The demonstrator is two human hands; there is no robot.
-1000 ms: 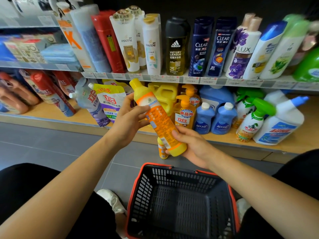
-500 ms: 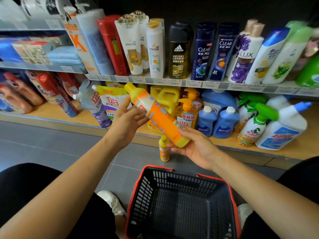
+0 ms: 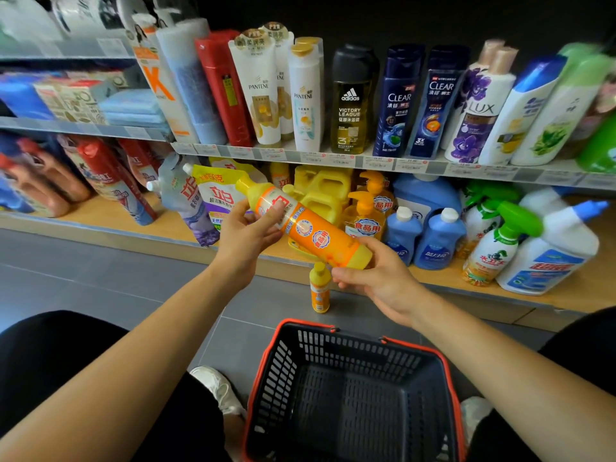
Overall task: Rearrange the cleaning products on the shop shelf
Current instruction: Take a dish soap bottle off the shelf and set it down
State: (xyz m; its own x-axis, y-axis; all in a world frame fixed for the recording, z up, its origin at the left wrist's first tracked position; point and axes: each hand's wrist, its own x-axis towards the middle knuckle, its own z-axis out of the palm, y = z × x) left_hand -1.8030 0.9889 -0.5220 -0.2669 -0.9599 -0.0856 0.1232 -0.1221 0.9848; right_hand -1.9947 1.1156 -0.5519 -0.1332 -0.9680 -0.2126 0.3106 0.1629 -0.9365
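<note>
Both hands grip orange bottle, tilted: L hand near cap end, R hand at base, above basket.

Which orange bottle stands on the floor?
The small bottle, upright between shelf and basket. The big bottle is held tilted in the air, left hand near its cap, right hand at its base.

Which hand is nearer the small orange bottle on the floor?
Right. The right hand, gripping the large bottle by its base, is just beside the small bottle; the left hand is higher, up-left.
</note>
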